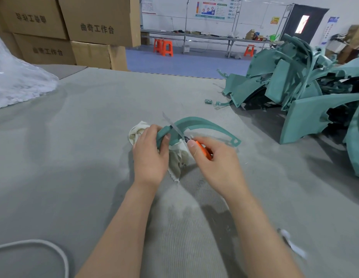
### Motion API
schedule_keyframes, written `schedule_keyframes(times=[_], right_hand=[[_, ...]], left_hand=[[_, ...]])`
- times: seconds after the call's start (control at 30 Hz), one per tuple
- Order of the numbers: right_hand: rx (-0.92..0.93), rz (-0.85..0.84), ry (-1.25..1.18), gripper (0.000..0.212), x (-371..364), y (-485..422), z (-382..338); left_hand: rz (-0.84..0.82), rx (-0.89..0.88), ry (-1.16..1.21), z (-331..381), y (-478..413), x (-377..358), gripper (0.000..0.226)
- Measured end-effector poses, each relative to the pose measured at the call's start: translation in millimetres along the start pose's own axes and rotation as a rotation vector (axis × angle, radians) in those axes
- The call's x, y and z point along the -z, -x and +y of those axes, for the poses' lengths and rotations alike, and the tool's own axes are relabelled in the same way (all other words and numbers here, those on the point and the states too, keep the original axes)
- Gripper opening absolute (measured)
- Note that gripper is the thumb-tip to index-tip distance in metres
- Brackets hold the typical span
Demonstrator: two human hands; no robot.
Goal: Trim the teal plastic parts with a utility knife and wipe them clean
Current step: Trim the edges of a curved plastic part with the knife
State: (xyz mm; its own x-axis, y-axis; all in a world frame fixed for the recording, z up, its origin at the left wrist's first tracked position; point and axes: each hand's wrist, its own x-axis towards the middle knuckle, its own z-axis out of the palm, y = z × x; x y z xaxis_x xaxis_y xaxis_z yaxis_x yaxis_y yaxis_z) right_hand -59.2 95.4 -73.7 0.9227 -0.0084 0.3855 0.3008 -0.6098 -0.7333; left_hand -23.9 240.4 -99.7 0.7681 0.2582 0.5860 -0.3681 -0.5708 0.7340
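Fingers of the left hand (150, 151) curl round the thick end of the curved teal part (206, 122), light and likely springy; the right hand (217, 164) grips the orange utility knife (203, 150).

A factory workshop: stacked cardboard cartons (74, 31) at ten o'clock, a heap of teal moulded parts (290, 85) at two o'clock, long workbenches (214, 38), orange stools (166, 48) and wall notice boards (212, 9) at twelve, across a blue floor (184, 63).

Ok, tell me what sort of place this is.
Probably a factory finishing area: a heap of teal plastic parts, stacked cardboard boxes, and long workbenches with orange stools behind.
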Motion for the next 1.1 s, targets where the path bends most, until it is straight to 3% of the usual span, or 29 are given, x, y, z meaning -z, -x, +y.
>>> schedule_keyframes(times=[0.43,0.67,0.8,0.9,1.0,1.1], right_hand=[[-0.159,0.099,0.096,0.03,-6.7,-14.6,23.2],[-0.413,0.066,0.176,0.033,12.9,-25.3,45.8],[-0.397,0.166,-0.152,0.038,21.6,-25.9,42.3],[-0.272,0.247,-0.473,0.016,23.3,-21.5,23.2],[-0.131,0.228,-0.496,0.014,20.1,-15.6,5.2],[-0.13,0.173,-0.538,0.012,13.3,-13.1,-2.7]], left_hand=[[-0.021,0.004,-0.017,1.8,2.4,0.2,0.014],[0.003,0.017,0.02,4.5,2.5,1.1,0.012],[0.064,0.011,0.043,12.7,0.2,4.8,0.011],[0.022,0.009,0.097,17.9,-0.7,6.1,0.01],[-0.051,-0.025,0.096,21.9,0.1,5.6,0.013],[-0.083,-0.029,0.104,24.2,1.4,5.6,0.016]])
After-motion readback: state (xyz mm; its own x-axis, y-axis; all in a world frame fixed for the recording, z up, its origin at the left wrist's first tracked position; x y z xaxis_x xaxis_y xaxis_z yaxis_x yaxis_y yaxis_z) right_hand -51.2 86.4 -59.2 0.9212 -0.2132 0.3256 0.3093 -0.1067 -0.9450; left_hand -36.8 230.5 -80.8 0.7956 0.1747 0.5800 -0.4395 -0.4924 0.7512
